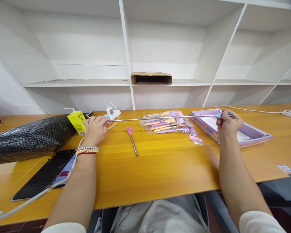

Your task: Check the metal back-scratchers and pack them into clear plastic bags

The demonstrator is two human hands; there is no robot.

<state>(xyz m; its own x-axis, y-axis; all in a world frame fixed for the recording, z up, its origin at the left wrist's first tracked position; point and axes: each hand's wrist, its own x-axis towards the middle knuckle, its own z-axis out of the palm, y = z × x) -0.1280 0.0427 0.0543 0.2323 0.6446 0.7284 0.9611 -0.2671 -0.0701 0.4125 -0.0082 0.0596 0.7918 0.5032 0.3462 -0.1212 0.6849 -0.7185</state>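
Observation:
A thin metal telescopic back scratcher (160, 117) is stretched out level above the table between my two hands. My left hand (96, 129) is closed on its handle end, which the fingers mostly hide. At the other end, my right hand (229, 123) grips it by the light-blue head, partly covered by the fingers. Below the rod, a second back scratcher (133, 141) with a pink claw and a short metal handle lies on the table. Several packaged yellow, pink and purple items (168, 123) lie behind it in clear plastic.
An open purple box (254, 133) stands on the right. On the left are a yellow drink carton (77, 121), a black bubble-wrapped bundle (36, 136), a dark tablet-like device (45, 174) and a white cable (36, 196). A power strip (113, 114) and cardboard box (151, 78) are behind.

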